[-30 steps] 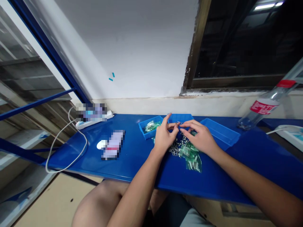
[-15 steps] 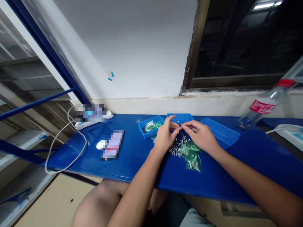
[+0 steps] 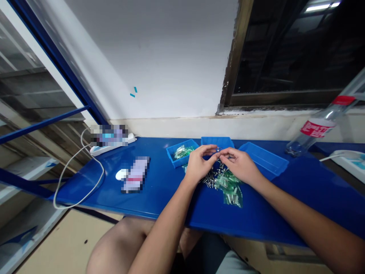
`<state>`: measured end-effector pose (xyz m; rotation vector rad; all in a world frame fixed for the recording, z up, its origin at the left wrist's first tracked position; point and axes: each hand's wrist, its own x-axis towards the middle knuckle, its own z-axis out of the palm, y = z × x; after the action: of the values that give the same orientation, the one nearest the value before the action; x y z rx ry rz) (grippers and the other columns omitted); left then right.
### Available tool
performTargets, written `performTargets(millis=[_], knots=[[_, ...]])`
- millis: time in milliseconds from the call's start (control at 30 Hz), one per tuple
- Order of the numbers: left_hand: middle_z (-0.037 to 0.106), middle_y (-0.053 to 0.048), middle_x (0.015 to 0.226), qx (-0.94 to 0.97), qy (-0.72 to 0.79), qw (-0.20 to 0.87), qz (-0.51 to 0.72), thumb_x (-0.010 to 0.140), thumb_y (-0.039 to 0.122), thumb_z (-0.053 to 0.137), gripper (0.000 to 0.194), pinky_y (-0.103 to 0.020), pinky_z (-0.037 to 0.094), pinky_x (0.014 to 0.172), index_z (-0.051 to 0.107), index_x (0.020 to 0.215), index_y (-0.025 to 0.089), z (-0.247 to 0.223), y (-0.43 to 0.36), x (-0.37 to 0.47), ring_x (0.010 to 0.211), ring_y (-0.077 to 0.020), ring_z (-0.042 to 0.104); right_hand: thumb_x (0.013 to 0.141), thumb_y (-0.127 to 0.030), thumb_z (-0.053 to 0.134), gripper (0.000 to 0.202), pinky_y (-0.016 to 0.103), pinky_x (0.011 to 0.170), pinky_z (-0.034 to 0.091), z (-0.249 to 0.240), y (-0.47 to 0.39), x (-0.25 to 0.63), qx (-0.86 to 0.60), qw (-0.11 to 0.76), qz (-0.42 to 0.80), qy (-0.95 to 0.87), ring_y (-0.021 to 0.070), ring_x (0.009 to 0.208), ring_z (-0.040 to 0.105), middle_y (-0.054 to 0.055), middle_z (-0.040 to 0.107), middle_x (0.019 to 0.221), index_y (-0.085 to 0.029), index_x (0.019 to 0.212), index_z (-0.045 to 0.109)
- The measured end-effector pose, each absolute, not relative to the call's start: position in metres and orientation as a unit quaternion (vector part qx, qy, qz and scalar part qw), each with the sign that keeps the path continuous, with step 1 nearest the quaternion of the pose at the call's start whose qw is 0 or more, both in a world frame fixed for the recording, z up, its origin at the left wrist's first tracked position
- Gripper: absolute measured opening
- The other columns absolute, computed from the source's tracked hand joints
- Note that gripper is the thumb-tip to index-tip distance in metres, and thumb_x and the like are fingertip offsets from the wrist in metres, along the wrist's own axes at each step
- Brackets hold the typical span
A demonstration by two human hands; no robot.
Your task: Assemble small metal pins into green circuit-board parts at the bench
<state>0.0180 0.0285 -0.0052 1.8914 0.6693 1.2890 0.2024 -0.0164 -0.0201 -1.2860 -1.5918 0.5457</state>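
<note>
My left hand (image 3: 201, 161) and my right hand (image 3: 239, 163) meet at the fingertips over the blue table (image 3: 159, 198). A small metal piece (image 3: 219, 149) shows between the fingertips; both hands look closed on it. Under the hands lies a pile of small metal pins (image 3: 210, 180). Green-tinted plastic bags with metal parts inside (image 3: 232, 194) lie beside the pile, below my right hand. At the left a blue tray (image 3: 176, 164) holds more such bags. A second blue tray (image 3: 208, 140) stands behind my hands, and a third (image 3: 268, 159) lies to the right.
A clear bottle with a red label (image 3: 318, 127) stands tilted in view at the right. On the left are a phone-like object (image 3: 137, 174), a white round item (image 3: 122, 174), a power strip (image 3: 114, 147) and a looped white cable (image 3: 58, 194). Another power strip (image 3: 346, 163) is far right.
The raised fingers of my left hand have come down and curled toward my right fingertips. The small metal piece has turned between the fingers. Bags and trays have stayed put.
</note>
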Motion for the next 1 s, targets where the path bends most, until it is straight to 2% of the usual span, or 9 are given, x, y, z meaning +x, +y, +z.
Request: performTargets(millis=[67, 133, 333, 433, 600, 700, 800, 900, 1000], knots=[[0.08, -0.009, 0.113, 0.762, 0.262, 0.328, 0.493, 0.095, 0.024, 0.073, 0.009, -0.046, 0.063, 0.101, 0.077, 0.103, 0.021, -0.003, 0.027, 0.017, 0.105, -0.0224, 0.077, 0.093, -0.039, 0.07, 0.02, 0.036, 0.073, 0.062, -0.021, -0.016, 0.203, -0.528, 0.508, 0.24, -0.636, 0.0216, 0.082, 0.072, 0.006, 0.077, 0.094, -0.022, 0.101, 0.074], [0.08, -0.007, 0.111, 0.771, 0.257, 0.306, 0.496, 0.095, 0.023, 0.073, 0.005, -0.047, 0.062, 0.102, 0.078, 0.096, 0.022, 0.0, 0.027, 0.016, 0.107, -0.0218, 0.076, 0.091, -0.041, 0.073, 0.022, 0.036, 0.072, 0.061, -0.022, -0.016, 0.202, -0.526, 0.518, 0.25, -0.626, 0.0213, 0.08, 0.071, 0.006, 0.076, 0.092, -0.021, 0.099, 0.074], [0.079, -0.008, 0.11, 0.752, 0.256, 0.338, 0.504, 0.093, 0.021, 0.075, 0.002, -0.038, 0.063, 0.092, 0.077, 0.094, 0.02, 0.003, 0.026, 0.014, 0.105, -0.0203, 0.075, 0.095, -0.042, 0.068, 0.023, 0.037, 0.078, 0.062, -0.019, -0.017, 0.202, -0.505, 0.512, 0.252, -0.648, 0.0231, 0.091, 0.072, 0.007, 0.076, 0.104, -0.023, 0.104, 0.077], [0.079, -0.008, 0.109, 0.739, 0.253, 0.362, 0.508, 0.093, 0.026, 0.077, 0.007, -0.037, 0.063, 0.089, 0.078, 0.095, 0.02, 0.002, 0.027, 0.015, 0.105, -0.0206, 0.075, 0.097, -0.044, 0.065, 0.024, 0.037, 0.077, 0.06, -0.017, -0.017, 0.202, -0.498, 0.499, 0.26, -0.66, 0.023, 0.089, 0.072, 0.006, 0.076, 0.1, -0.023, 0.102, 0.078], [0.079, -0.009, 0.111, 0.738, 0.263, 0.364, 0.503, 0.098, 0.031, 0.071, 0.014, -0.036, 0.063, 0.087, 0.079, 0.102, 0.02, 0.001, 0.026, 0.016, 0.103, -0.0211, 0.075, 0.096, -0.05, 0.068, 0.03, 0.031, 0.066, 0.055, -0.013, -0.019, 0.199, -0.506, 0.507, 0.311, -0.625, 0.019, 0.073, 0.069, 0.004, 0.073, 0.082, -0.021, 0.102, 0.074], [0.079, -0.008, 0.108, 0.782, 0.297, 0.289, 0.466, 0.101, 0.029, 0.064, 0.017, -0.037, 0.062, 0.089, 0.078, 0.106, 0.02, 0.0, 0.027, 0.014, 0.099, -0.0214, 0.075, 0.095, -0.054, 0.068, 0.033, 0.025, 0.051, 0.046, -0.012, -0.016, 0.2, -0.504, 0.523, 0.367, -0.581, 0.0156, 0.063, 0.065, 0.003, 0.071, 0.076, -0.02, 0.097, 0.07], [0.078, -0.009, 0.113, 0.859, 0.277, 0.2, 0.381, 0.101, 0.024, 0.061, 0.017, -0.041, 0.058, 0.099, 0.076, 0.108, 0.019, -0.004, 0.028, 0.01, 0.107, -0.024, 0.073, 0.089, -0.055, 0.073, 0.036, 0.02, 0.039, 0.035, -0.01, -0.012, 0.201, -0.487, 0.551, 0.436, -0.519, 0.0134, 0.055, 0.063, 0.004, 0.071, 0.077, -0.02, 0.095, 0.067], [0.077, -0.01, 0.12, 0.909, 0.236, 0.153, 0.307, 0.098, 0.025, 0.063, 0.018, -0.042, 0.056, 0.103, 0.074, 0.112, 0.019, -0.008, 0.029, 0.008, 0.111, -0.0258, 0.071, 0.083, -0.053, 0.078, 0.037, 0.018, 0.035, 0.03, -0.008, -0.009, 0.201, -0.495, 0.564, 0.47, -0.465, 0.0127, 0.049, 0.061, 0.003, 0.071, 0.071, -0.02, 0.093, 0.065], [0.077, -0.012, 0.117, 0.925, 0.221, 0.139, 0.275, 0.096, 0.029, 0.066, 0.022, -0.041, 0.056, 0.101, 0.073, 0.113, 0.017, -0.013, 0.03, 0.008, 0.11, -0.0269, 0.072, 0.081, -0.055, 0.079, 0.041, 0.017, 0.033, 0.029, -0.005, -0.009, 0.199, -0.514, 0.558, 0.48, -0.439, 0.0123, 0.045, 0.059, 0.004, 0.07, 0.067, -0.018, 0.092, 0.066]])
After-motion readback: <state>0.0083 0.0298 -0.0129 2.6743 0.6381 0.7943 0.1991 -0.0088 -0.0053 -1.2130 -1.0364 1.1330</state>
